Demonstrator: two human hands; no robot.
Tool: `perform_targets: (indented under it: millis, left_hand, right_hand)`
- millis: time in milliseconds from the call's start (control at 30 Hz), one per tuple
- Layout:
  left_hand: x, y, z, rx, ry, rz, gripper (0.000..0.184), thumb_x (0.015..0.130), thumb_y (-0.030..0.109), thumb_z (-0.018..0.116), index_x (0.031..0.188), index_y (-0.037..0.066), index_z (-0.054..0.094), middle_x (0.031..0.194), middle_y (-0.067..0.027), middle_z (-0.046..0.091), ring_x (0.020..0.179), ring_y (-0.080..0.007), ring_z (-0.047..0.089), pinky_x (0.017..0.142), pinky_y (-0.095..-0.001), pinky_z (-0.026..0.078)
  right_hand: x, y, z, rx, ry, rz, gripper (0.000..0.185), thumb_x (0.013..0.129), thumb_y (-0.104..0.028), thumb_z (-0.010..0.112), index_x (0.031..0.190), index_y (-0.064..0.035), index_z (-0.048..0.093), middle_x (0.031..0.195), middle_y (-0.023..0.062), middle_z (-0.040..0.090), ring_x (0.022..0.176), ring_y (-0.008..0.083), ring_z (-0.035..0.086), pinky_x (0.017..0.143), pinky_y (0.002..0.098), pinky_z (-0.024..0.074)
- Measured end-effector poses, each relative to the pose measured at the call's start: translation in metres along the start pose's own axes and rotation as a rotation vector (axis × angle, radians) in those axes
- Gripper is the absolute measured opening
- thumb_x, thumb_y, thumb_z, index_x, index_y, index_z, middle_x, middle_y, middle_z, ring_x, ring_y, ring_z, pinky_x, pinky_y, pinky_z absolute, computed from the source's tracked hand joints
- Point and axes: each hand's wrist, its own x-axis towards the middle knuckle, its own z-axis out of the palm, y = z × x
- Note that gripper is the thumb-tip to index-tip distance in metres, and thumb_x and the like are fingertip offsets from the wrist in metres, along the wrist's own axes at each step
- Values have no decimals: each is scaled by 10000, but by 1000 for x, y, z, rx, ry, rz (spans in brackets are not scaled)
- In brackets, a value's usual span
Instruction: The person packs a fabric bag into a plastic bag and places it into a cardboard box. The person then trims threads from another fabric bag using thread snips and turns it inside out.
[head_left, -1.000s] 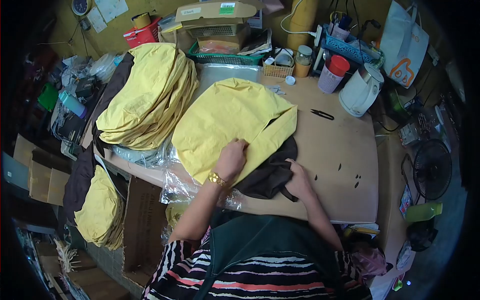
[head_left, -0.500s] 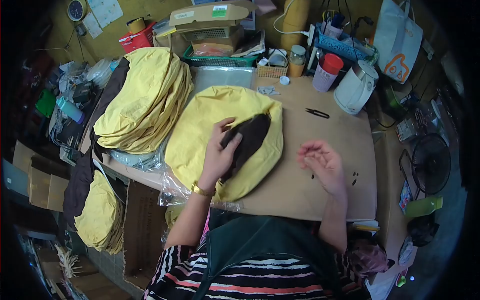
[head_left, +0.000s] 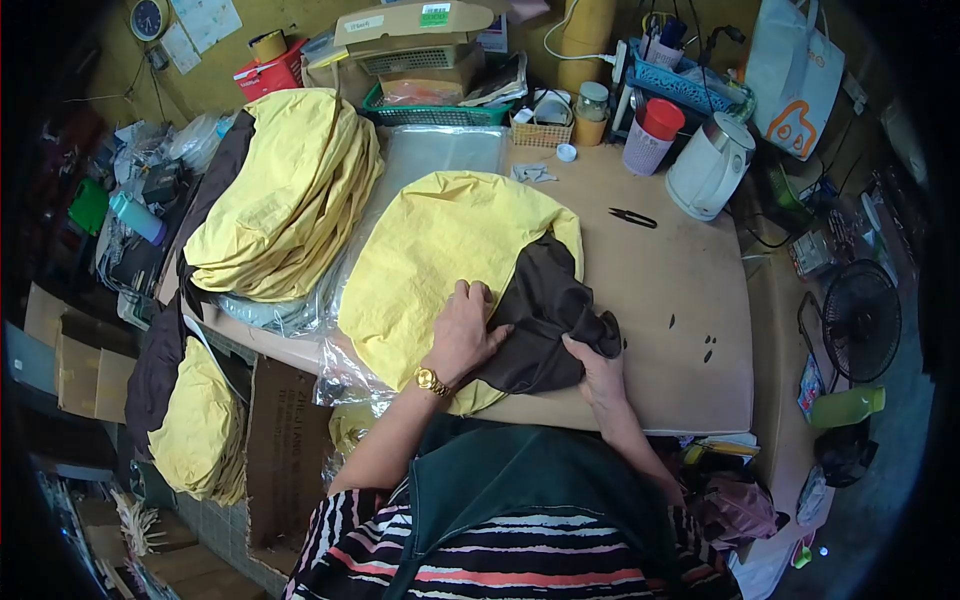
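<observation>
A yellow cloth piece (head_left: pixel 440 235) with a dark brown cloth part (head_left: pixel 540 320) lies on the brown tabletop in front of me; its exact kind I cannot make out. My left hand (head_left: pixel 463 335), with a gold watch at the wrist, grips it at the seam, fingers bent on the yellow and thumb against the brown. At the right side my right hand (head_left: pixel 597 378) pinches the edge of the brown part between thumb and fingers. Some of those fingers are hidden by the cloth. Small black thread snips (head_left: pixel 633 217) lie farther back on the table.
A tall stack of similar yellow cloth pieces (head_left: pixel 280 200) stands to the left, and more hang off the table's edge (head_left: pixel 195 430). Clear plastic bags (head_left: pixel 445 150) lie behind the cloth. A white kettle (head_left: pixel 710 165) and a red-topped cup (head_left: pixel 655 135) stand at the back right.
My right hand has come in from the right and taken hold of the brown part, which is now pulled out and spread to the right. My left hand has shifted slightly right.
</observation>
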Motion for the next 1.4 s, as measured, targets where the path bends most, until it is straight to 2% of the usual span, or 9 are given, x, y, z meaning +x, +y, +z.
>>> perform_targets:
  millis: [300,567,700,900,1067,1167,1200,1267,1400]
  left_hand:
    - [18,-26,5,239,-201,-41,155,830,139,605,893,27,519,877,-188,556,805,-358,600,672,-441,489]
    - [32,87,-112,140,118,565,148,745,96,568,890,66,553,839,-85,516,776,-254,546,674,-359,448]
    - [20,122,-132,268,77,845,180,742,149,577,908,80,562,829,-59,483,763,-197,520,651,-314,414]
    - [15,97,-99,153,307,709,205,731,136,596,927,79,573,961,-70,538,876,-214,541,708,-338,415]
    - [48,75,-130,160,634,406,142,832,37,569,970,71,564,1210,-135,581,1178,-367,520,955,-477,384]
    - [56,68,-127,2,395,289,112,903,21,523,1012,43,529,1332,-148,547,1259,-418,463,1033,-495,349]
    - [56,67,-125,-130,234,267,118,926,31,505,1044,37,511,1377,-139,518,1286,-422,438,1048,-487,342]
    - [55,71,-125,-235,196,325,107,955,70,487,1053,27,487,1359,-139,533,1218,-409,499,988,-433,406]
    - [54,85,-146,-214,6,259,293,974,191,489,1210,21,525,944,-234,626,926,-392,606,736,-452,463]
  right_hand:
    - [-13,4,-1,38,-53,-26,362,741,96,691,1049,-53,573,946,12,614,890,106,599,849,278,491]
    - [35,-14,43,-1021,-546,-1166,292,712,-109,656,991,-31,618,1022,176,622,934,359,621,811,410,511]
    - [95,-12,38,-1322,-381,-1013,329,743,-168,656,1041,-39,604,1090,176,601,1002,355,592,847,414,496]
    - [124,-77,44,-1379,-99,-1008,392,789,-255,656,1116,-51,584,1194,175,570,1104,350,550,901,419,474]
    - [72,-97,62,-1712,-467,-780,450,827,-329,656,1178,-61,567,1280,174,544,1188,345,514,945,424,455]
    - [59,-92,71,-1424,-798,-14,503,831,-290,644,1257,-46,538,1310,196,520,1226,360,487,1043,419,379]
    - [63,-49,49,-1300,-697,-672,498,844,-292,627,1275,-60,536,1323,185,502,1262,349,442,1076,421,332]
    - [60,-31,49,-1082,-534,-1301,494,857,-293,610,1293,-74,535,1336,173,484,1298,337,398,1109,422,284]
    - [31,-73,79,-489,-683,-768,448,753,-141,640,1179,-8,602,1151,130,634,1113,329,578,1023,436,400]
